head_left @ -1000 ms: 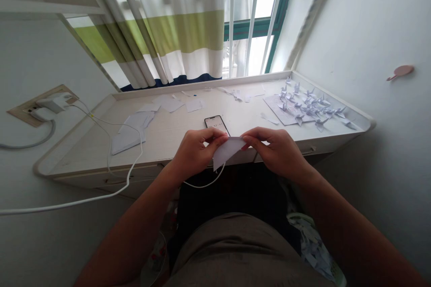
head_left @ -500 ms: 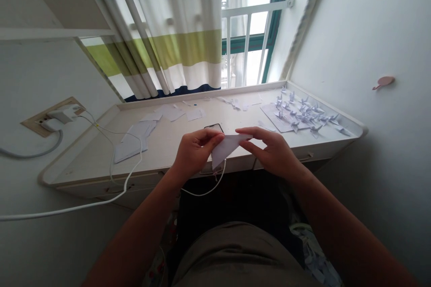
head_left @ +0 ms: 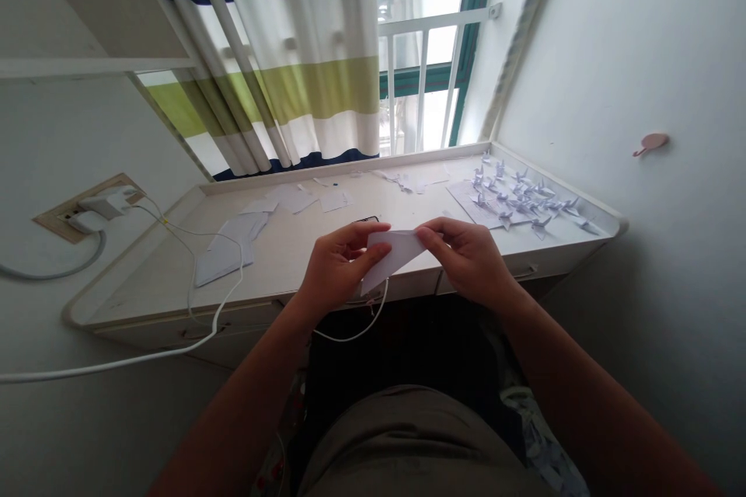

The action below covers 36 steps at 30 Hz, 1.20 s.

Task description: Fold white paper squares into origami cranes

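Observation:
A small folded sheet of white paper (head_left: pixel 396 250) is held up above the front edge of the desk (head_left: pixel 291 248). My left hand (head_left: pixel 338 264) pinches its left side between thumb and fingers. On the right, my right hand (head_left: pixel 466 252) has thumb and forefinger closed on the paper's upper right corner. Behind my left hand lies a phone (head_left: pixel 368 219), mostly hidden, only its dark top edge showing. A white cable (head_left: pixel 381 303) hangs in a loop below the paper.
Several folded paper cranes (head_left: pixel 524 198) stand at the desk's right end, some on a flat sheet (head_left: pixel 466 198). Loose paper (head_left: pixel 224 252) lies on the left, with scraps (head_left: pixel 405 182) toward the back. A charger cord (head_left: pixel 218 318) runs from the wall socket (head_left: pixel 87 210) across the left front.
My right thumb and fingers have closed in on the paper's right corner, where they were spread wider. My left thumb now lies further over the paper's face, and the paper has tilted.

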{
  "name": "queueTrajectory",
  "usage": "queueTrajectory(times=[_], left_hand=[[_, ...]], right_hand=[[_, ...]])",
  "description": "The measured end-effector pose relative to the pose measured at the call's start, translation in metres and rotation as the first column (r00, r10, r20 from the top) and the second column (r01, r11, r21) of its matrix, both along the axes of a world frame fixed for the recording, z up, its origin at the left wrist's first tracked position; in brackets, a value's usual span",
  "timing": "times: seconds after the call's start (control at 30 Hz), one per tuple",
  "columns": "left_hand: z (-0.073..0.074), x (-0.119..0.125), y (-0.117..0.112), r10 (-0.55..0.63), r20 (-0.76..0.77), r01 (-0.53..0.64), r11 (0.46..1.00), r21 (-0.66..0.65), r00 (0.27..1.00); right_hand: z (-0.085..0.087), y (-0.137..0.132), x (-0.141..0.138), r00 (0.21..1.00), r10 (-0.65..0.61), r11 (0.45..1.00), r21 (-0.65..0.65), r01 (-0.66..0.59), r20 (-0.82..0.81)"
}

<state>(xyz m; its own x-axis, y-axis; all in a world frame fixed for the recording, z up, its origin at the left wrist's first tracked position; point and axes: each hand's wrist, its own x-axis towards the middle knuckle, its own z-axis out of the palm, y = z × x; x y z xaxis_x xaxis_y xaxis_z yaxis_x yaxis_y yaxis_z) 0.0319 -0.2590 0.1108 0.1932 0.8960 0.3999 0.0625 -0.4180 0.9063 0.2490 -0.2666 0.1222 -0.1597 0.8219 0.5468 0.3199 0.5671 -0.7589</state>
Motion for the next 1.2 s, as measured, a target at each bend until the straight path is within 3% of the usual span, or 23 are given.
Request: queueTrajectory(times=[0.27,0.5,0.7,0.9,1.07,1.2], left_hand=[[0.007,0.006,-0.009,-0.053,0.11,0.063,0.994,-0.093,0.993],[0.008,0.017,-0.026,0.11,0.247,-0.062,0.979,-0.195,0.963],[0.01,0.019,-0.036,0.151,0.293,-0.087,0.971,-0.222,0.944],[0.008,0.019,-0.038,0.167,0.305,-0.086,0.962,-0.26,0.938],[0.005,0.024,-0.038,0.167,0.309,-0.134,0.983,-0.125,0.936],[0.002,0.024,-0.039,0.108,0.262,-0.094,0.994,-0.064,0.959]], right_hand=[[0.004,-0.006,-0.006,0.987,0.089,0.985,-0.133,-0.107,-0.137],[0.003,-0.005,-0.017,0.899,0.137,0.949,-0.205,-0.239,-0.416],[-0.001,-0.019,-0.02,0.846,0.242,0.93,-0.135,-0.342,-0.474],[-0.004,-0.021,-0.024,0.836,0.194,0.942,-0.141,-0.305,-0.514],[-0.005,-0.021,-0.027,0.819,0.101,0.961,-0.156,-0.226,-0.565],[-0.006,-0.022,-0.027,0.812,0.036,0.965,-0.192,-0.18,-0.582]])
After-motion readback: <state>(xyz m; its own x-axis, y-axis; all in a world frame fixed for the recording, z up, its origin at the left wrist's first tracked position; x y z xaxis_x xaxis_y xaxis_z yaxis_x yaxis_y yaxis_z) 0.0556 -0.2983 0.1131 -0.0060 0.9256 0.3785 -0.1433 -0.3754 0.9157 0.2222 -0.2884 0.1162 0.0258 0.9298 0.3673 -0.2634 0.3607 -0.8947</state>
